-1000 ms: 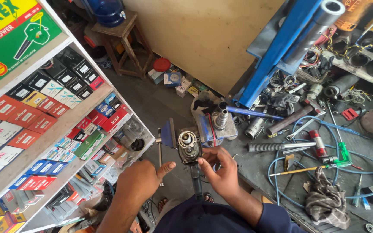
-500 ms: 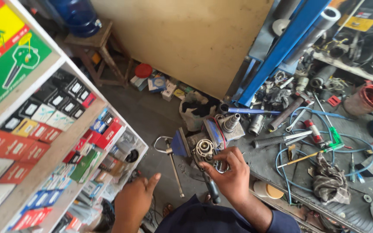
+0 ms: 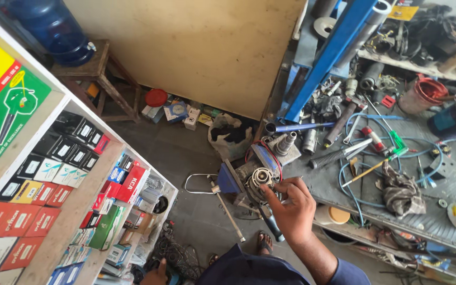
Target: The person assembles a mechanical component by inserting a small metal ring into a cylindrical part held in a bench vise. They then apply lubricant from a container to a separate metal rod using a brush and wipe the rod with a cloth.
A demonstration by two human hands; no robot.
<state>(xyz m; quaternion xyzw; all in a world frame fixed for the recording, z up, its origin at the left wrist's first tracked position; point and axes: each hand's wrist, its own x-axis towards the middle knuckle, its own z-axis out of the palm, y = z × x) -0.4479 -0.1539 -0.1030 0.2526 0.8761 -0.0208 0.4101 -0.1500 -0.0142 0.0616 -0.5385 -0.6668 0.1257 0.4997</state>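
A round metal motor part (image 3: 260,178) with copper windings sits clamped in a blue bench vise (image 3: 229,180) at the workbench's edge. My right hand (image 3: 293,210) is at this part, thumb and forefinger touching its rim. A dark-handled tool (image 3: 272,226) sticks out below the palm, gripped in that hand. The vise's steel handle bar (image 3: 229,212) hangs down to the left. My left hand (image 3: 157,276) is low at the bottom edge, away from the vise and only partly visible; whether it holds anything is hidden.
The grey workbench (image 3: 323,182) on the right holds springs, blue hose (image 3: 355,158), a rag (image 3: 400,191), a red bucket (image 3: 426,92) and many metal parts. Shelves of boxed goods (image 3: 69,169) stand left. A wooden stool (image 3: 98,71) carries a blue water jug (image 3: 54,26). A blue beam (image 3: 333,53) leans at the back.
My left hand has dropped from beside the vise to the bottom edge of view. My right hand has stayed on the clamped part. The view has tilted up towards the wall.
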